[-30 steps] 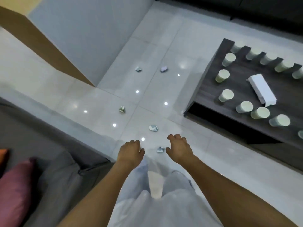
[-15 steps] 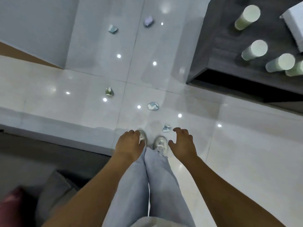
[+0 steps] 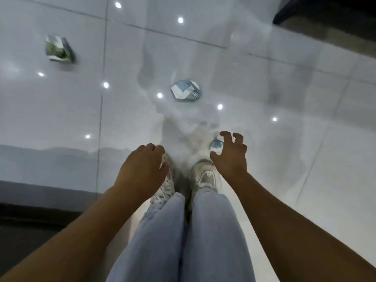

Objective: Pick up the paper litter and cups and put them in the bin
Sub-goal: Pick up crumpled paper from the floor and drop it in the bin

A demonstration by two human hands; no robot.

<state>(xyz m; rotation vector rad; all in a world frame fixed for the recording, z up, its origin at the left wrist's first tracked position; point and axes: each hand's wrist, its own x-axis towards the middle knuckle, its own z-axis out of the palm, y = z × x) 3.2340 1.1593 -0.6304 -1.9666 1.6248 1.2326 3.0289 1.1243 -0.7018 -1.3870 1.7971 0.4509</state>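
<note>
Looking straight down at glossy white tiled floor (image 3: 61, 110), ceiling-light spots mirrored all over it. Right hand (image 3: 231, 157) low over small crumpled blue-white paper scrap (image 3: 216, 143), fingers (image 3: 225, 136) spread and clawed round it, thumb tucked under; contact w/ paper — cannot tell, nothing pinched visibly. Left hand (image 3: 143, 171) hanging loose over left white trainer (image 3: 163, 190), fingers softly curled, holding nothing. Right white trainer (image 3: 206, 176) just below right hand, pale blue jeans (image 3: 179, 241) filling bottom centre. Bigger crumpled blue-white paper ball (image 3: 186, 92) further ahead, centre. Green-white crumpled paper wad (image 3: 58, 49) far upper left, well apart. Dark furniture edge (image 3: 325, 21) top right corner.
</note>
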